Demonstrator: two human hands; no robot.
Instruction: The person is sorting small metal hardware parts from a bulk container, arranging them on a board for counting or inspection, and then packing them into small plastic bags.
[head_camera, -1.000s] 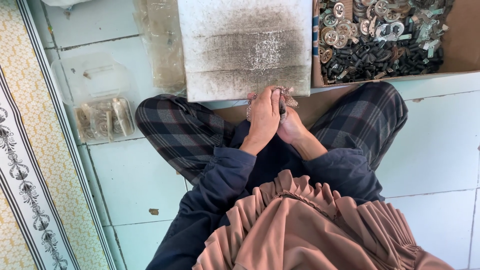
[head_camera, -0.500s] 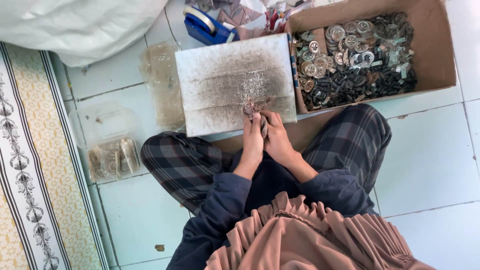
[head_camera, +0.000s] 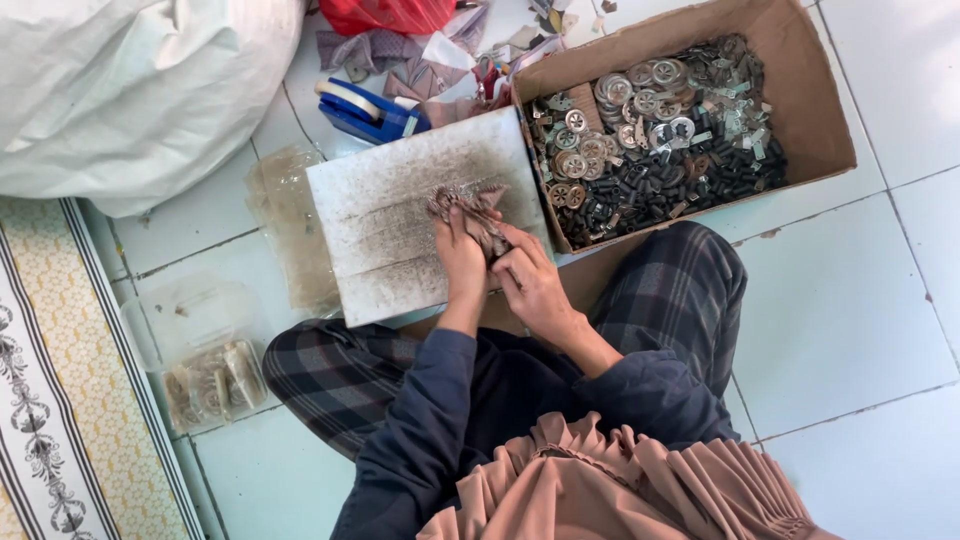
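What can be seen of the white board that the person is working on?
The white board is a flat, roughly square slab, seemingly foam or painted wood. Its face is smudged with grey-black grime in horizontal bands. It lies slightly tilted on the tiled floor in front of the crossed legs, its right edge against the cardboard box of metal parts. The left hand and right hand rest at its near right part, handling a small cluster of metal pieces. A crumpled clear bag lies beside its left edge.

Both hands over grey board (head_camera: 400, 215), L hand (head_camera: 462, 255) and R hand (head_camera: 530, 285) touching, fingers closed on small cluster of metal bits (head_camera: 470, 205). Just R of the grip: cardboard box (head_camera: 810, 110) w/ metal discs and dark pieces. Beyond grip, up-left: blue tape dispenser (head_camera: 365, 112). Far L: white sack (head_camera: 130, 90).
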